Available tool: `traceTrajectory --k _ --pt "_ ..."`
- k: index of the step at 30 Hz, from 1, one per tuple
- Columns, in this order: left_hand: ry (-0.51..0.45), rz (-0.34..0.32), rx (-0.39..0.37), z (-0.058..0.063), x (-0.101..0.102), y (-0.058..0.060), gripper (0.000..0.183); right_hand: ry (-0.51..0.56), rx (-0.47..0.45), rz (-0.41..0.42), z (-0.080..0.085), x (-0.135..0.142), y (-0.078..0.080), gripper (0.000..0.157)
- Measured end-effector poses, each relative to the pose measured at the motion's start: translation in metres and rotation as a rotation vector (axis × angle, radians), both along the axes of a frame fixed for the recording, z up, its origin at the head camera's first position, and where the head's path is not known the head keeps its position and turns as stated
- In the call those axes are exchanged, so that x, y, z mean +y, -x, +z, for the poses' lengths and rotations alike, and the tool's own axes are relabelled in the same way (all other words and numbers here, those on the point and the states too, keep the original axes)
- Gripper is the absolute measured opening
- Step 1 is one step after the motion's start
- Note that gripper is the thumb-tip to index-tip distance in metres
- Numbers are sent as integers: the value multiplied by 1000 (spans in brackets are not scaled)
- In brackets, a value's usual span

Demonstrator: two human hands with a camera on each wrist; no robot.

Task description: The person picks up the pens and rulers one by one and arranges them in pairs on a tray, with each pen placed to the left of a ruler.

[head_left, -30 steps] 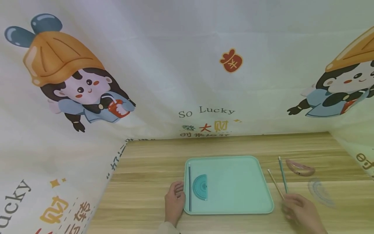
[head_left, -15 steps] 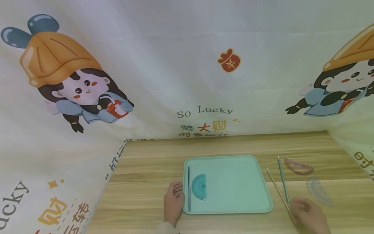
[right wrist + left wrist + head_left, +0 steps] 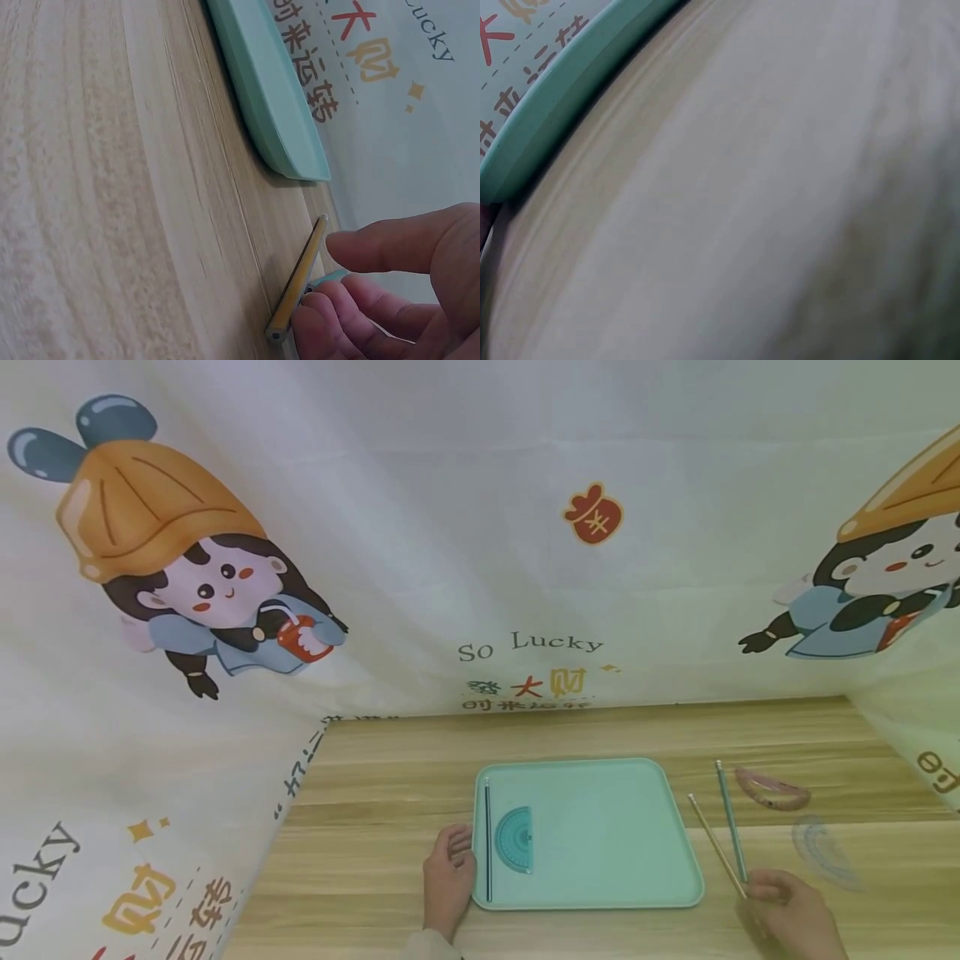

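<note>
My left hand (image 3: 448, 881) rests beside the left edge of the mint-green tray (image 3: 600, 893), fingers loosely bent against its rim. Inside the tray, a dark blue pencil (image 3: 488, 843) lies along the left side, beside a teal protractor (image 3: 514, 840). My right hand (image 3: 791, 914) is low over the table, right of the tray. Its fingertips (image 3: 315, 322) touch the side of a yellow pencil (image 3: 298, 281), while the thumb (image 3: 360, 244) stands apart from it. A green pencil (image 3: 729, 814) lies close by, its near end by the fingers.
A pinkish protractor (image 3: 772, 803) and a clear protractor (image 3: 825, 852) lie on the wooden table (image 3: 390, 777) to the right of the pencils. A pale printed cloth (image 3: 420, 568) hangs behind the table and along both sides.
My right hand first drew back right and toward me, uncovering the yellow pencil's near end. Now its fingers overlap that end again. The left hand and the tray have stayed in place.
</note>
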State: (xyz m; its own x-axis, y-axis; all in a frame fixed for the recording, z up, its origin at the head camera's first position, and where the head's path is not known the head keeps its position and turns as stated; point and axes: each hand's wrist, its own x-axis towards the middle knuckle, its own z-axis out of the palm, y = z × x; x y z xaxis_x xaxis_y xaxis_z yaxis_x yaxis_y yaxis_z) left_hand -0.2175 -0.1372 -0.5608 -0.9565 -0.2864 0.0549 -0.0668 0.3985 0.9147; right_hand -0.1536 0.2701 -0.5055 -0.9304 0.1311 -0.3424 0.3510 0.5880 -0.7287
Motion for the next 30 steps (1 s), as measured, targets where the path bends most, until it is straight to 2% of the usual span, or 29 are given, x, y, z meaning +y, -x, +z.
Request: traceTrajectory --k 5,10,14,30 --pt "-3 -6 -2 0 0 0 33 28 -27 -20 1 -5 1 63" --pt "1 3 -13 -2 2 0 33 52 -81 -1 0 -7 1 71" --pt "5 7 -27 -3 3 -1 33 35 -85 2 -2 -5 0 70" --pt "2 -3 -2 0 0 0 33 -7 -82 -2 -6 1 1 66"
